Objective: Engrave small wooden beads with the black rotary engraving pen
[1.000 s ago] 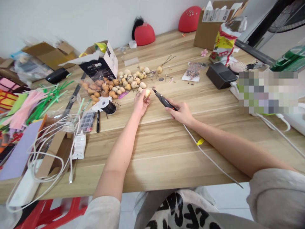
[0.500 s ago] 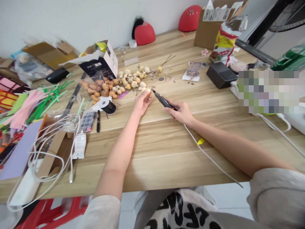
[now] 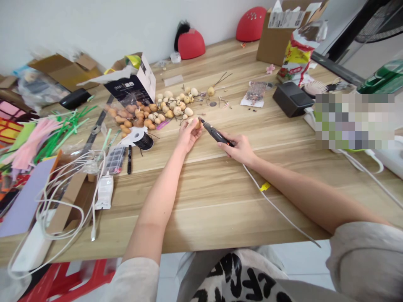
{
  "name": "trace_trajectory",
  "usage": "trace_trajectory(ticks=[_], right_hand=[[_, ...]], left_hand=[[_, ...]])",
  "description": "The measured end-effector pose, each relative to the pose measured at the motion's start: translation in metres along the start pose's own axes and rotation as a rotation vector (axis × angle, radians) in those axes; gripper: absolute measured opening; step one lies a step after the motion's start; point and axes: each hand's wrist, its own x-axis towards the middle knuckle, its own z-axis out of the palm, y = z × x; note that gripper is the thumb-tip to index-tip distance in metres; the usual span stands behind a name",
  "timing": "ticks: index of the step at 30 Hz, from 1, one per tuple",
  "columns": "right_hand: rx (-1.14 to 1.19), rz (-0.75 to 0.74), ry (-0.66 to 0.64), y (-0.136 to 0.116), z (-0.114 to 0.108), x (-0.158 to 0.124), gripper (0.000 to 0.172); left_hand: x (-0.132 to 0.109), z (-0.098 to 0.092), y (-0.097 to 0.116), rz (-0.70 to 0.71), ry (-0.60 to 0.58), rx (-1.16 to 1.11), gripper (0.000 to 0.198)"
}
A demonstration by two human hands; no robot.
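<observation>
The left hand (image 3: 189, 135) is closed around a small dried gourd (image 3: 198, 123), pinching it between thumb and fingertips, with the gourd's end showing above the fingers. The right hand (image 3: 241, 149) grasps a slim black engraving pen (image 3: 215, 132) the way one holds a writing pen, and a small red light glows on its body near the fingers. The pen's tip points toward 10 o'clock, right at the gourd; whether they touch is too small to tell. A white cord (image 3: 277, 209) with a yellow tag (image 3: 265, 186) runs from the pen toward 5 o'clock across the worktop (image 3: 217, 201) and past its edge.

A heap of gourds (image 3: 170, 110) lies just beyond the left hand, toward 11 o'clock. At 9 o'clock from that hand sit a spool of black thread (image 3: 144, 141) and a black marker (image 3: 129, 159). Green and pink pipe cleaners (image 3: 63, 134) and tangled white cables (image 3: 69, 197) lie farther out toward 9 o'clock. A black box (image 3: 292, 99) stands toward 2 o'clock, and two red domes (image 3: 251, 24) rest at the far side, near 12 and 1 o'clock.
</observation>
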Motion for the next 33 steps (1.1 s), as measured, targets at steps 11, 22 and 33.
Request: trace_trajectory(ticks=[11, 22, 33], right_hand=[[-0.023, -0.013, 0.003, 0.0015, 0.0004, -0.0002, 0.055], [-0.045, -0.027, 0.003, 0.0009, 0.0005, -0.0002, 0.057], [-0.042, -0.008, -0.014, -0.0020, 0.0001, -0.0005, 0.057]], left_hand=[[-0.0006, 0.0012, 0.0002, 0.005, 0.008, 0.005, 0.025], [-0.0007, 0.0012, -0.0007, 0.012, 0.013, 0.017, 0.027], [-0.0002, 0.0014, -0.0003, 0.008, 0.018, 0.027, 0.024]])
